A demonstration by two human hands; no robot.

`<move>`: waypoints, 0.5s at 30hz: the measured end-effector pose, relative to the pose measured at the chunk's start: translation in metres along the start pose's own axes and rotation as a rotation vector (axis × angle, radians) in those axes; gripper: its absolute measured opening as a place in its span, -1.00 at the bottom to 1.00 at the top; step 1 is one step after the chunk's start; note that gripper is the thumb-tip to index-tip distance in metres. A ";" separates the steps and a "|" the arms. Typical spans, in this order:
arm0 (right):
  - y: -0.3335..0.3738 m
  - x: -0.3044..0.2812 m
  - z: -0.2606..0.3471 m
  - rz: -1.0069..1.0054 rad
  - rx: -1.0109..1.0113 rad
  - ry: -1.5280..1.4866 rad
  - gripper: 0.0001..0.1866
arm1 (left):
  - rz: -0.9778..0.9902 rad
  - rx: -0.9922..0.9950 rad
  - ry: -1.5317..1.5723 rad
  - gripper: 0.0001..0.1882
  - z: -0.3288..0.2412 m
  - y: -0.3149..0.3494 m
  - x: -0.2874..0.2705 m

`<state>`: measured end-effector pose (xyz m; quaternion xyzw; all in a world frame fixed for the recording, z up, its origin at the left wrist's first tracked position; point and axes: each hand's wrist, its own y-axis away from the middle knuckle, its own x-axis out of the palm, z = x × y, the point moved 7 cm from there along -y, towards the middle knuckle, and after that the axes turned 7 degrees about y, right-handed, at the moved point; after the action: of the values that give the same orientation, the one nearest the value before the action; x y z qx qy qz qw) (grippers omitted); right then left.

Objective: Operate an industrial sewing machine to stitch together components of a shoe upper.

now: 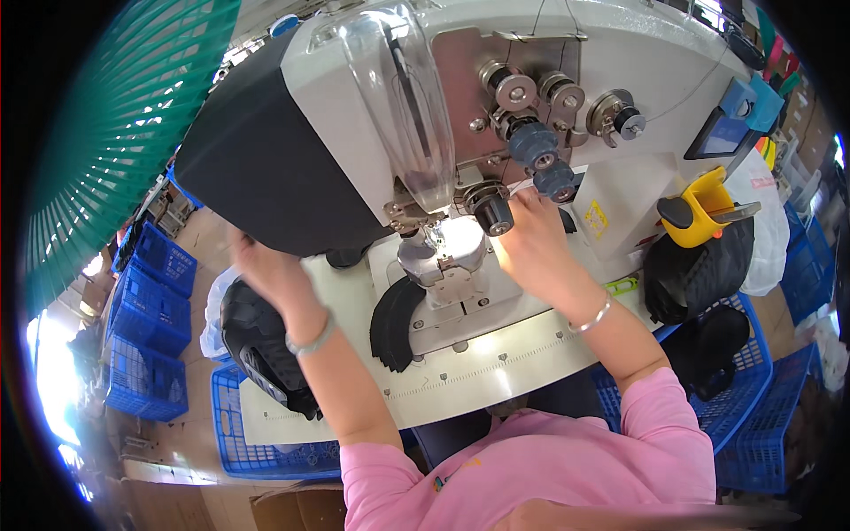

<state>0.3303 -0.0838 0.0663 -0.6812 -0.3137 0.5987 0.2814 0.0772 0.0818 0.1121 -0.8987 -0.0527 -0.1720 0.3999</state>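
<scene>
Two hands: we see both raised at a white sewing machine [567, 97] on the desk [496, 372].
Blue crates [150, 310]: we see them stacked on the floor at far left.
Left hand [266, 270]: blurred, near the machine's dark end; we cannot tell whether it is spread or pinching.
Black shoe part [394, 323]: curved, it lies on the desk just beside the needle post.
Right hand [536, 243]: fingers curled, touching the black knob [491, 212].
Yellow holder [699, 212]: at right, above a black bundle.

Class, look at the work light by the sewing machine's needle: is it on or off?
On. The work light glows bright white beneath the sewing machine head, close to the right hand and above the black piece.
</scene>
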 end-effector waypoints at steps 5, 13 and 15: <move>-0.012 -0.050 0.049 -0.125 -0.070 -0.389 -0.70 | 0.263 0.251 -1.081 -0.80 -0.123 0.048 0.021; 0.000 0.007 0.064 0.596 -0.005 -1.360 -0.68 | 0.858 -0.250 -0.509 -0.87 -0.081 0.117 0.043; 0.019 0.019 0.061 0.691 0.024 -1.495 -0.67 | 0.875 -0.615 -0.273 -0.79 -0.051 0.137 0.030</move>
<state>0.2728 -0.0806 0.0319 -0.1579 -0.1844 0.9504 -0.1946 0.1240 -0.0494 0.0582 -0.9263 0.3270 0.1208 0.1428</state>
